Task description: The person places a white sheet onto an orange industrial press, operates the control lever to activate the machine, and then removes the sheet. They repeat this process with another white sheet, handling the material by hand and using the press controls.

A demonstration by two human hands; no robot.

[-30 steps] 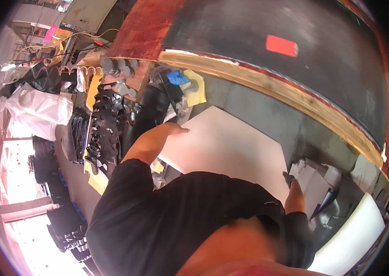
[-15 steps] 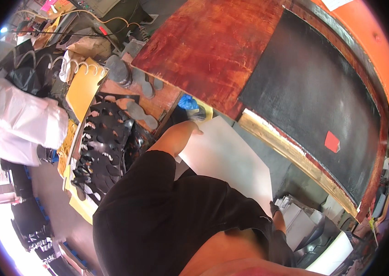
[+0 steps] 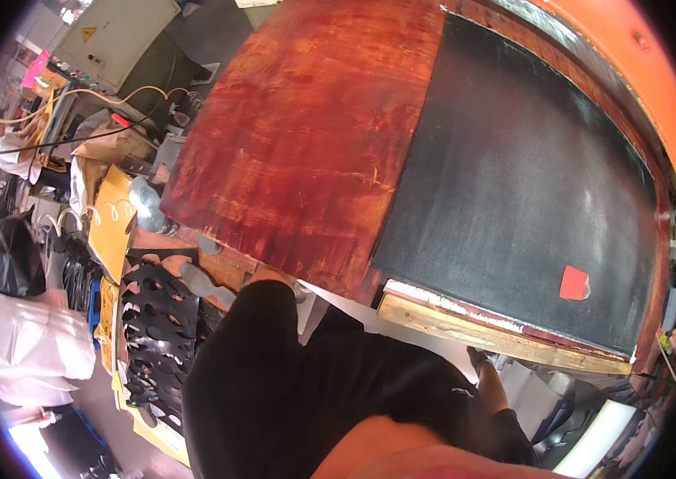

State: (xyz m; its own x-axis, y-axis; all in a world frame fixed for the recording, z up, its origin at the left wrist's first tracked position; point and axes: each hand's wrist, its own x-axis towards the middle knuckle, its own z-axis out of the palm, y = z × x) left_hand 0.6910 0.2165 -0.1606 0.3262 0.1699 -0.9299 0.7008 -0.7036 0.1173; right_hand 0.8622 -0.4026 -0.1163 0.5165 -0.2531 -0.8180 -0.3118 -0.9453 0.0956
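Observation:
A large, smooth white sheet (image 3: 426, 333) lies across the front of my body, lower than the red-brown board (image 3: 298, 136). That board and its wooden front edge cover most of the sheet from sight. My left wrist (image 3: 271, 275) passes by the board's near left corner, and the fingers are hidden beneath it. At the sheet's right end, my right hand (image 3: 478, 361), in a dark covering, has its fingers closed on the edge.
A black panel (image 3: 521, 184) with a small red piece (image 3: 574, 283) on it covers the board's right part. Cut-out black sheeting (image 3: 158, 343) lies at the left, beside grey sole-shaped pieces (image 3: 206, 285). An orange machine frame (image 3: 617, 48) curves along the upper right.
The view has shifted, and the board now fills more of the middle. The white sheet and my left hand, plainly seen gripping it before, have passed mostly out of sight behind the board's edge.

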